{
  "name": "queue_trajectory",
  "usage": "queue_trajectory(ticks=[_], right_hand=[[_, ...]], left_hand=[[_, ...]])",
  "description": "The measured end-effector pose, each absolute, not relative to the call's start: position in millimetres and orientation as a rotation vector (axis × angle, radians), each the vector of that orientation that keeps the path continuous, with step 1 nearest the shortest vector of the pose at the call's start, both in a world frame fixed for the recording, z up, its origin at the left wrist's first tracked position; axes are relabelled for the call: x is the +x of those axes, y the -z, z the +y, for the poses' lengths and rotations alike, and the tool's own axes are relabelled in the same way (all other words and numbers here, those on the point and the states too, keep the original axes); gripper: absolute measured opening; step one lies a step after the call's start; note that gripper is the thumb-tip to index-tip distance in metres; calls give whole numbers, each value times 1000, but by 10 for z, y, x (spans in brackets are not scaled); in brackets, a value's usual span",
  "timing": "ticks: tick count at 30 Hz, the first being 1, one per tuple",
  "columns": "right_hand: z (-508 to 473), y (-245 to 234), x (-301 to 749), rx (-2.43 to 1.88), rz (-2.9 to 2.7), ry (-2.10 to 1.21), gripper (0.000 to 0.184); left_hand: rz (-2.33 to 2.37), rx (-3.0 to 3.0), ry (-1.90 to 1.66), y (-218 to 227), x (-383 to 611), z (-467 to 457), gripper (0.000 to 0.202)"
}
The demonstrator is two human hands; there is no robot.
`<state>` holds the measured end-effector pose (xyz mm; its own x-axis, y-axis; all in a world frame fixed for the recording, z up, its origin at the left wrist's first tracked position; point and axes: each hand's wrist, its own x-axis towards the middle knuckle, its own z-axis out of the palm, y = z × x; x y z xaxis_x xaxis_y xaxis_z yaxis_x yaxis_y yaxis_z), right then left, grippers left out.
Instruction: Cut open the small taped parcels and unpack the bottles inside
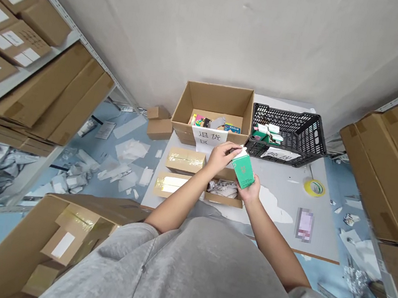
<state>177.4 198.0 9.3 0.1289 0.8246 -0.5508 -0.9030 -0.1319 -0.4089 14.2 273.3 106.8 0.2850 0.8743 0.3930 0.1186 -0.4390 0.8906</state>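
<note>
A small green box (pixel 243 171) with a white top flap is held over an opened cardboard carton (pixel 178 184) stuffed with crumpled paper. My right hand (pixel 250 192) cups the green box from below. My left hand (pixel 223 155) pinches the white flap at the box's top end. Both hands hover above the white table (pixel 289 205).
At the table's back stand a labelled open cardboard box (pixel 213 113) with colourful items and a black plastic crate (pixel 289 131) with green-white boxes. A yellow tape roll (pixel 314 187) lies to the right. Shelves of cartons flank both sides. An open carton (pixel 49 241) sits low left. Paper scraps litter the blue floor.
</note>
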Motion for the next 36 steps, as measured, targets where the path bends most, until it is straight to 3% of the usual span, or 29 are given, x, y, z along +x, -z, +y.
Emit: queue_trajectory(ticks=[20,24,36], right_hand=[[1898,53,1883,-867,115,-1455,22],[1872,82,1896,-873,119,-1454,21],[1831,34,1841,-892,87,-1471,21]], left_hand=[[788,2368,-928,-1244,150,2572,43],[832,2341,-947,-1211,159,2604,33],[911,2329,-997,-1301,169,2638,35]])
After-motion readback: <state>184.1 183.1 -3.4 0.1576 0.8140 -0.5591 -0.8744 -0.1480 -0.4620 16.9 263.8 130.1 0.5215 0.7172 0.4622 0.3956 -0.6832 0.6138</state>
